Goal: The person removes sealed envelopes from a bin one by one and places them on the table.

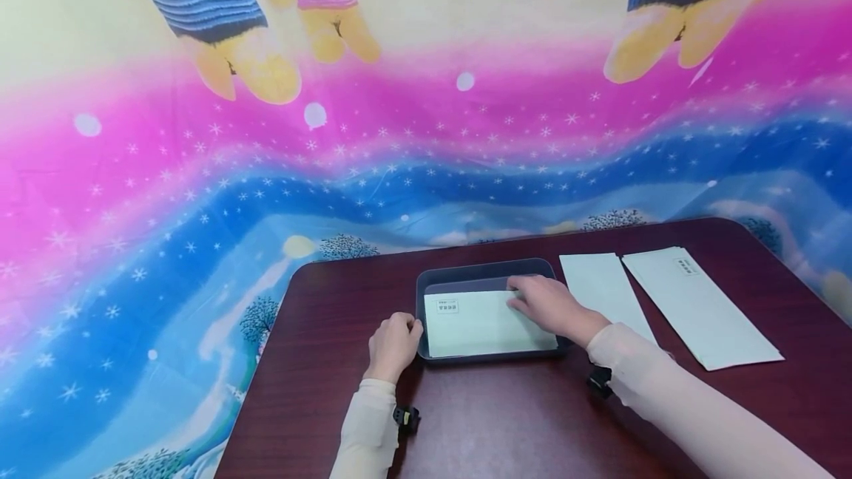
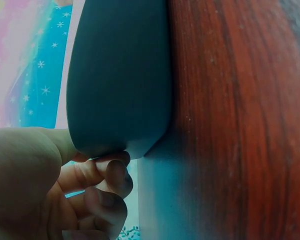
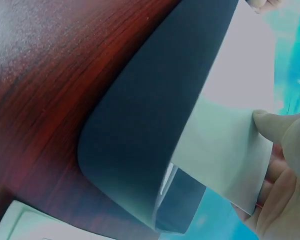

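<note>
A dark grey tray (image 1: 459, 285) sits on the table, and a whitish paper envelope (image 1: 486, 327) with a small printed box at its upper left lies across it. My left hand (image 1: 393, 346) is at the tray's left side; its thumb and curled fingers pinch the tray's wall in the left wrist view, at the corner of the dark tray (image 2: 120, 80). My right hand (image 1: 549, 305) reaches over the right end. In the right wrist view, thumb and fingers pinch the edge of the envelope (image 3: 225, 145), which rises above the tray wall (image 3: 140, 110) there.
Right of the tray, a plain whitish paper (image 1: 602, 287) lies flat, partly covered by my right forearm. Beside it is a slanted stack of whitish envelopes (image 1: 705, 309) with a printed box on top. A patterned cloth (image 1: 426, 131) hangs behind the dark red wooden table (image 1: 506, 420).
</note>
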Available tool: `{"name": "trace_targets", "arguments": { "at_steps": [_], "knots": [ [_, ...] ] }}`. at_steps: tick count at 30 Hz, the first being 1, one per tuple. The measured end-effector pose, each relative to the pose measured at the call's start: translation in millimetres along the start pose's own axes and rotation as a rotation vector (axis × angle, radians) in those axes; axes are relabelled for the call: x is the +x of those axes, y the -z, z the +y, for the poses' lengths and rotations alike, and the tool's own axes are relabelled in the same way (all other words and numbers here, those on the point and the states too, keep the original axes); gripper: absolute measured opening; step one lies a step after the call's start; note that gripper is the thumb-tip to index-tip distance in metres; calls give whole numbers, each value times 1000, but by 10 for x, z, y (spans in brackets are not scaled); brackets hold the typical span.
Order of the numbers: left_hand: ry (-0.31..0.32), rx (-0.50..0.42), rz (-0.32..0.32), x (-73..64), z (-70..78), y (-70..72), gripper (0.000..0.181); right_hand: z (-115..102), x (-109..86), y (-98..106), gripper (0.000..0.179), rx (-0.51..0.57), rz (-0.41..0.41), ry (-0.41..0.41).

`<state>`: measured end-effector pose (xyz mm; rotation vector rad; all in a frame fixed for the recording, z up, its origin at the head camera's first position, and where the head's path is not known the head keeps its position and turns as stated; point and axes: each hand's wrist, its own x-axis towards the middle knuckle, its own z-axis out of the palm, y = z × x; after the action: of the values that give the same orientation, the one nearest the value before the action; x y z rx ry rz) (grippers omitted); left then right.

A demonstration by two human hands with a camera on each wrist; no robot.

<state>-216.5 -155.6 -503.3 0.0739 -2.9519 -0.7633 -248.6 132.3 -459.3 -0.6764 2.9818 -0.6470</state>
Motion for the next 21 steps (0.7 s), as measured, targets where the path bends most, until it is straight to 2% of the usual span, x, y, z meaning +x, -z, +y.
{"name": "trace_targets", "arguments": {
  "at_steps": [10, 21],
  "knots": [
    [12, 2, 4, 11, 11, -14, 47, -17, 18, 59, 7, 16, 53, 38],
    [6, -10, 3, 18, 10, -10, 49, -75, 12, 184, 15, 35, 83, -3]
  ]
}}
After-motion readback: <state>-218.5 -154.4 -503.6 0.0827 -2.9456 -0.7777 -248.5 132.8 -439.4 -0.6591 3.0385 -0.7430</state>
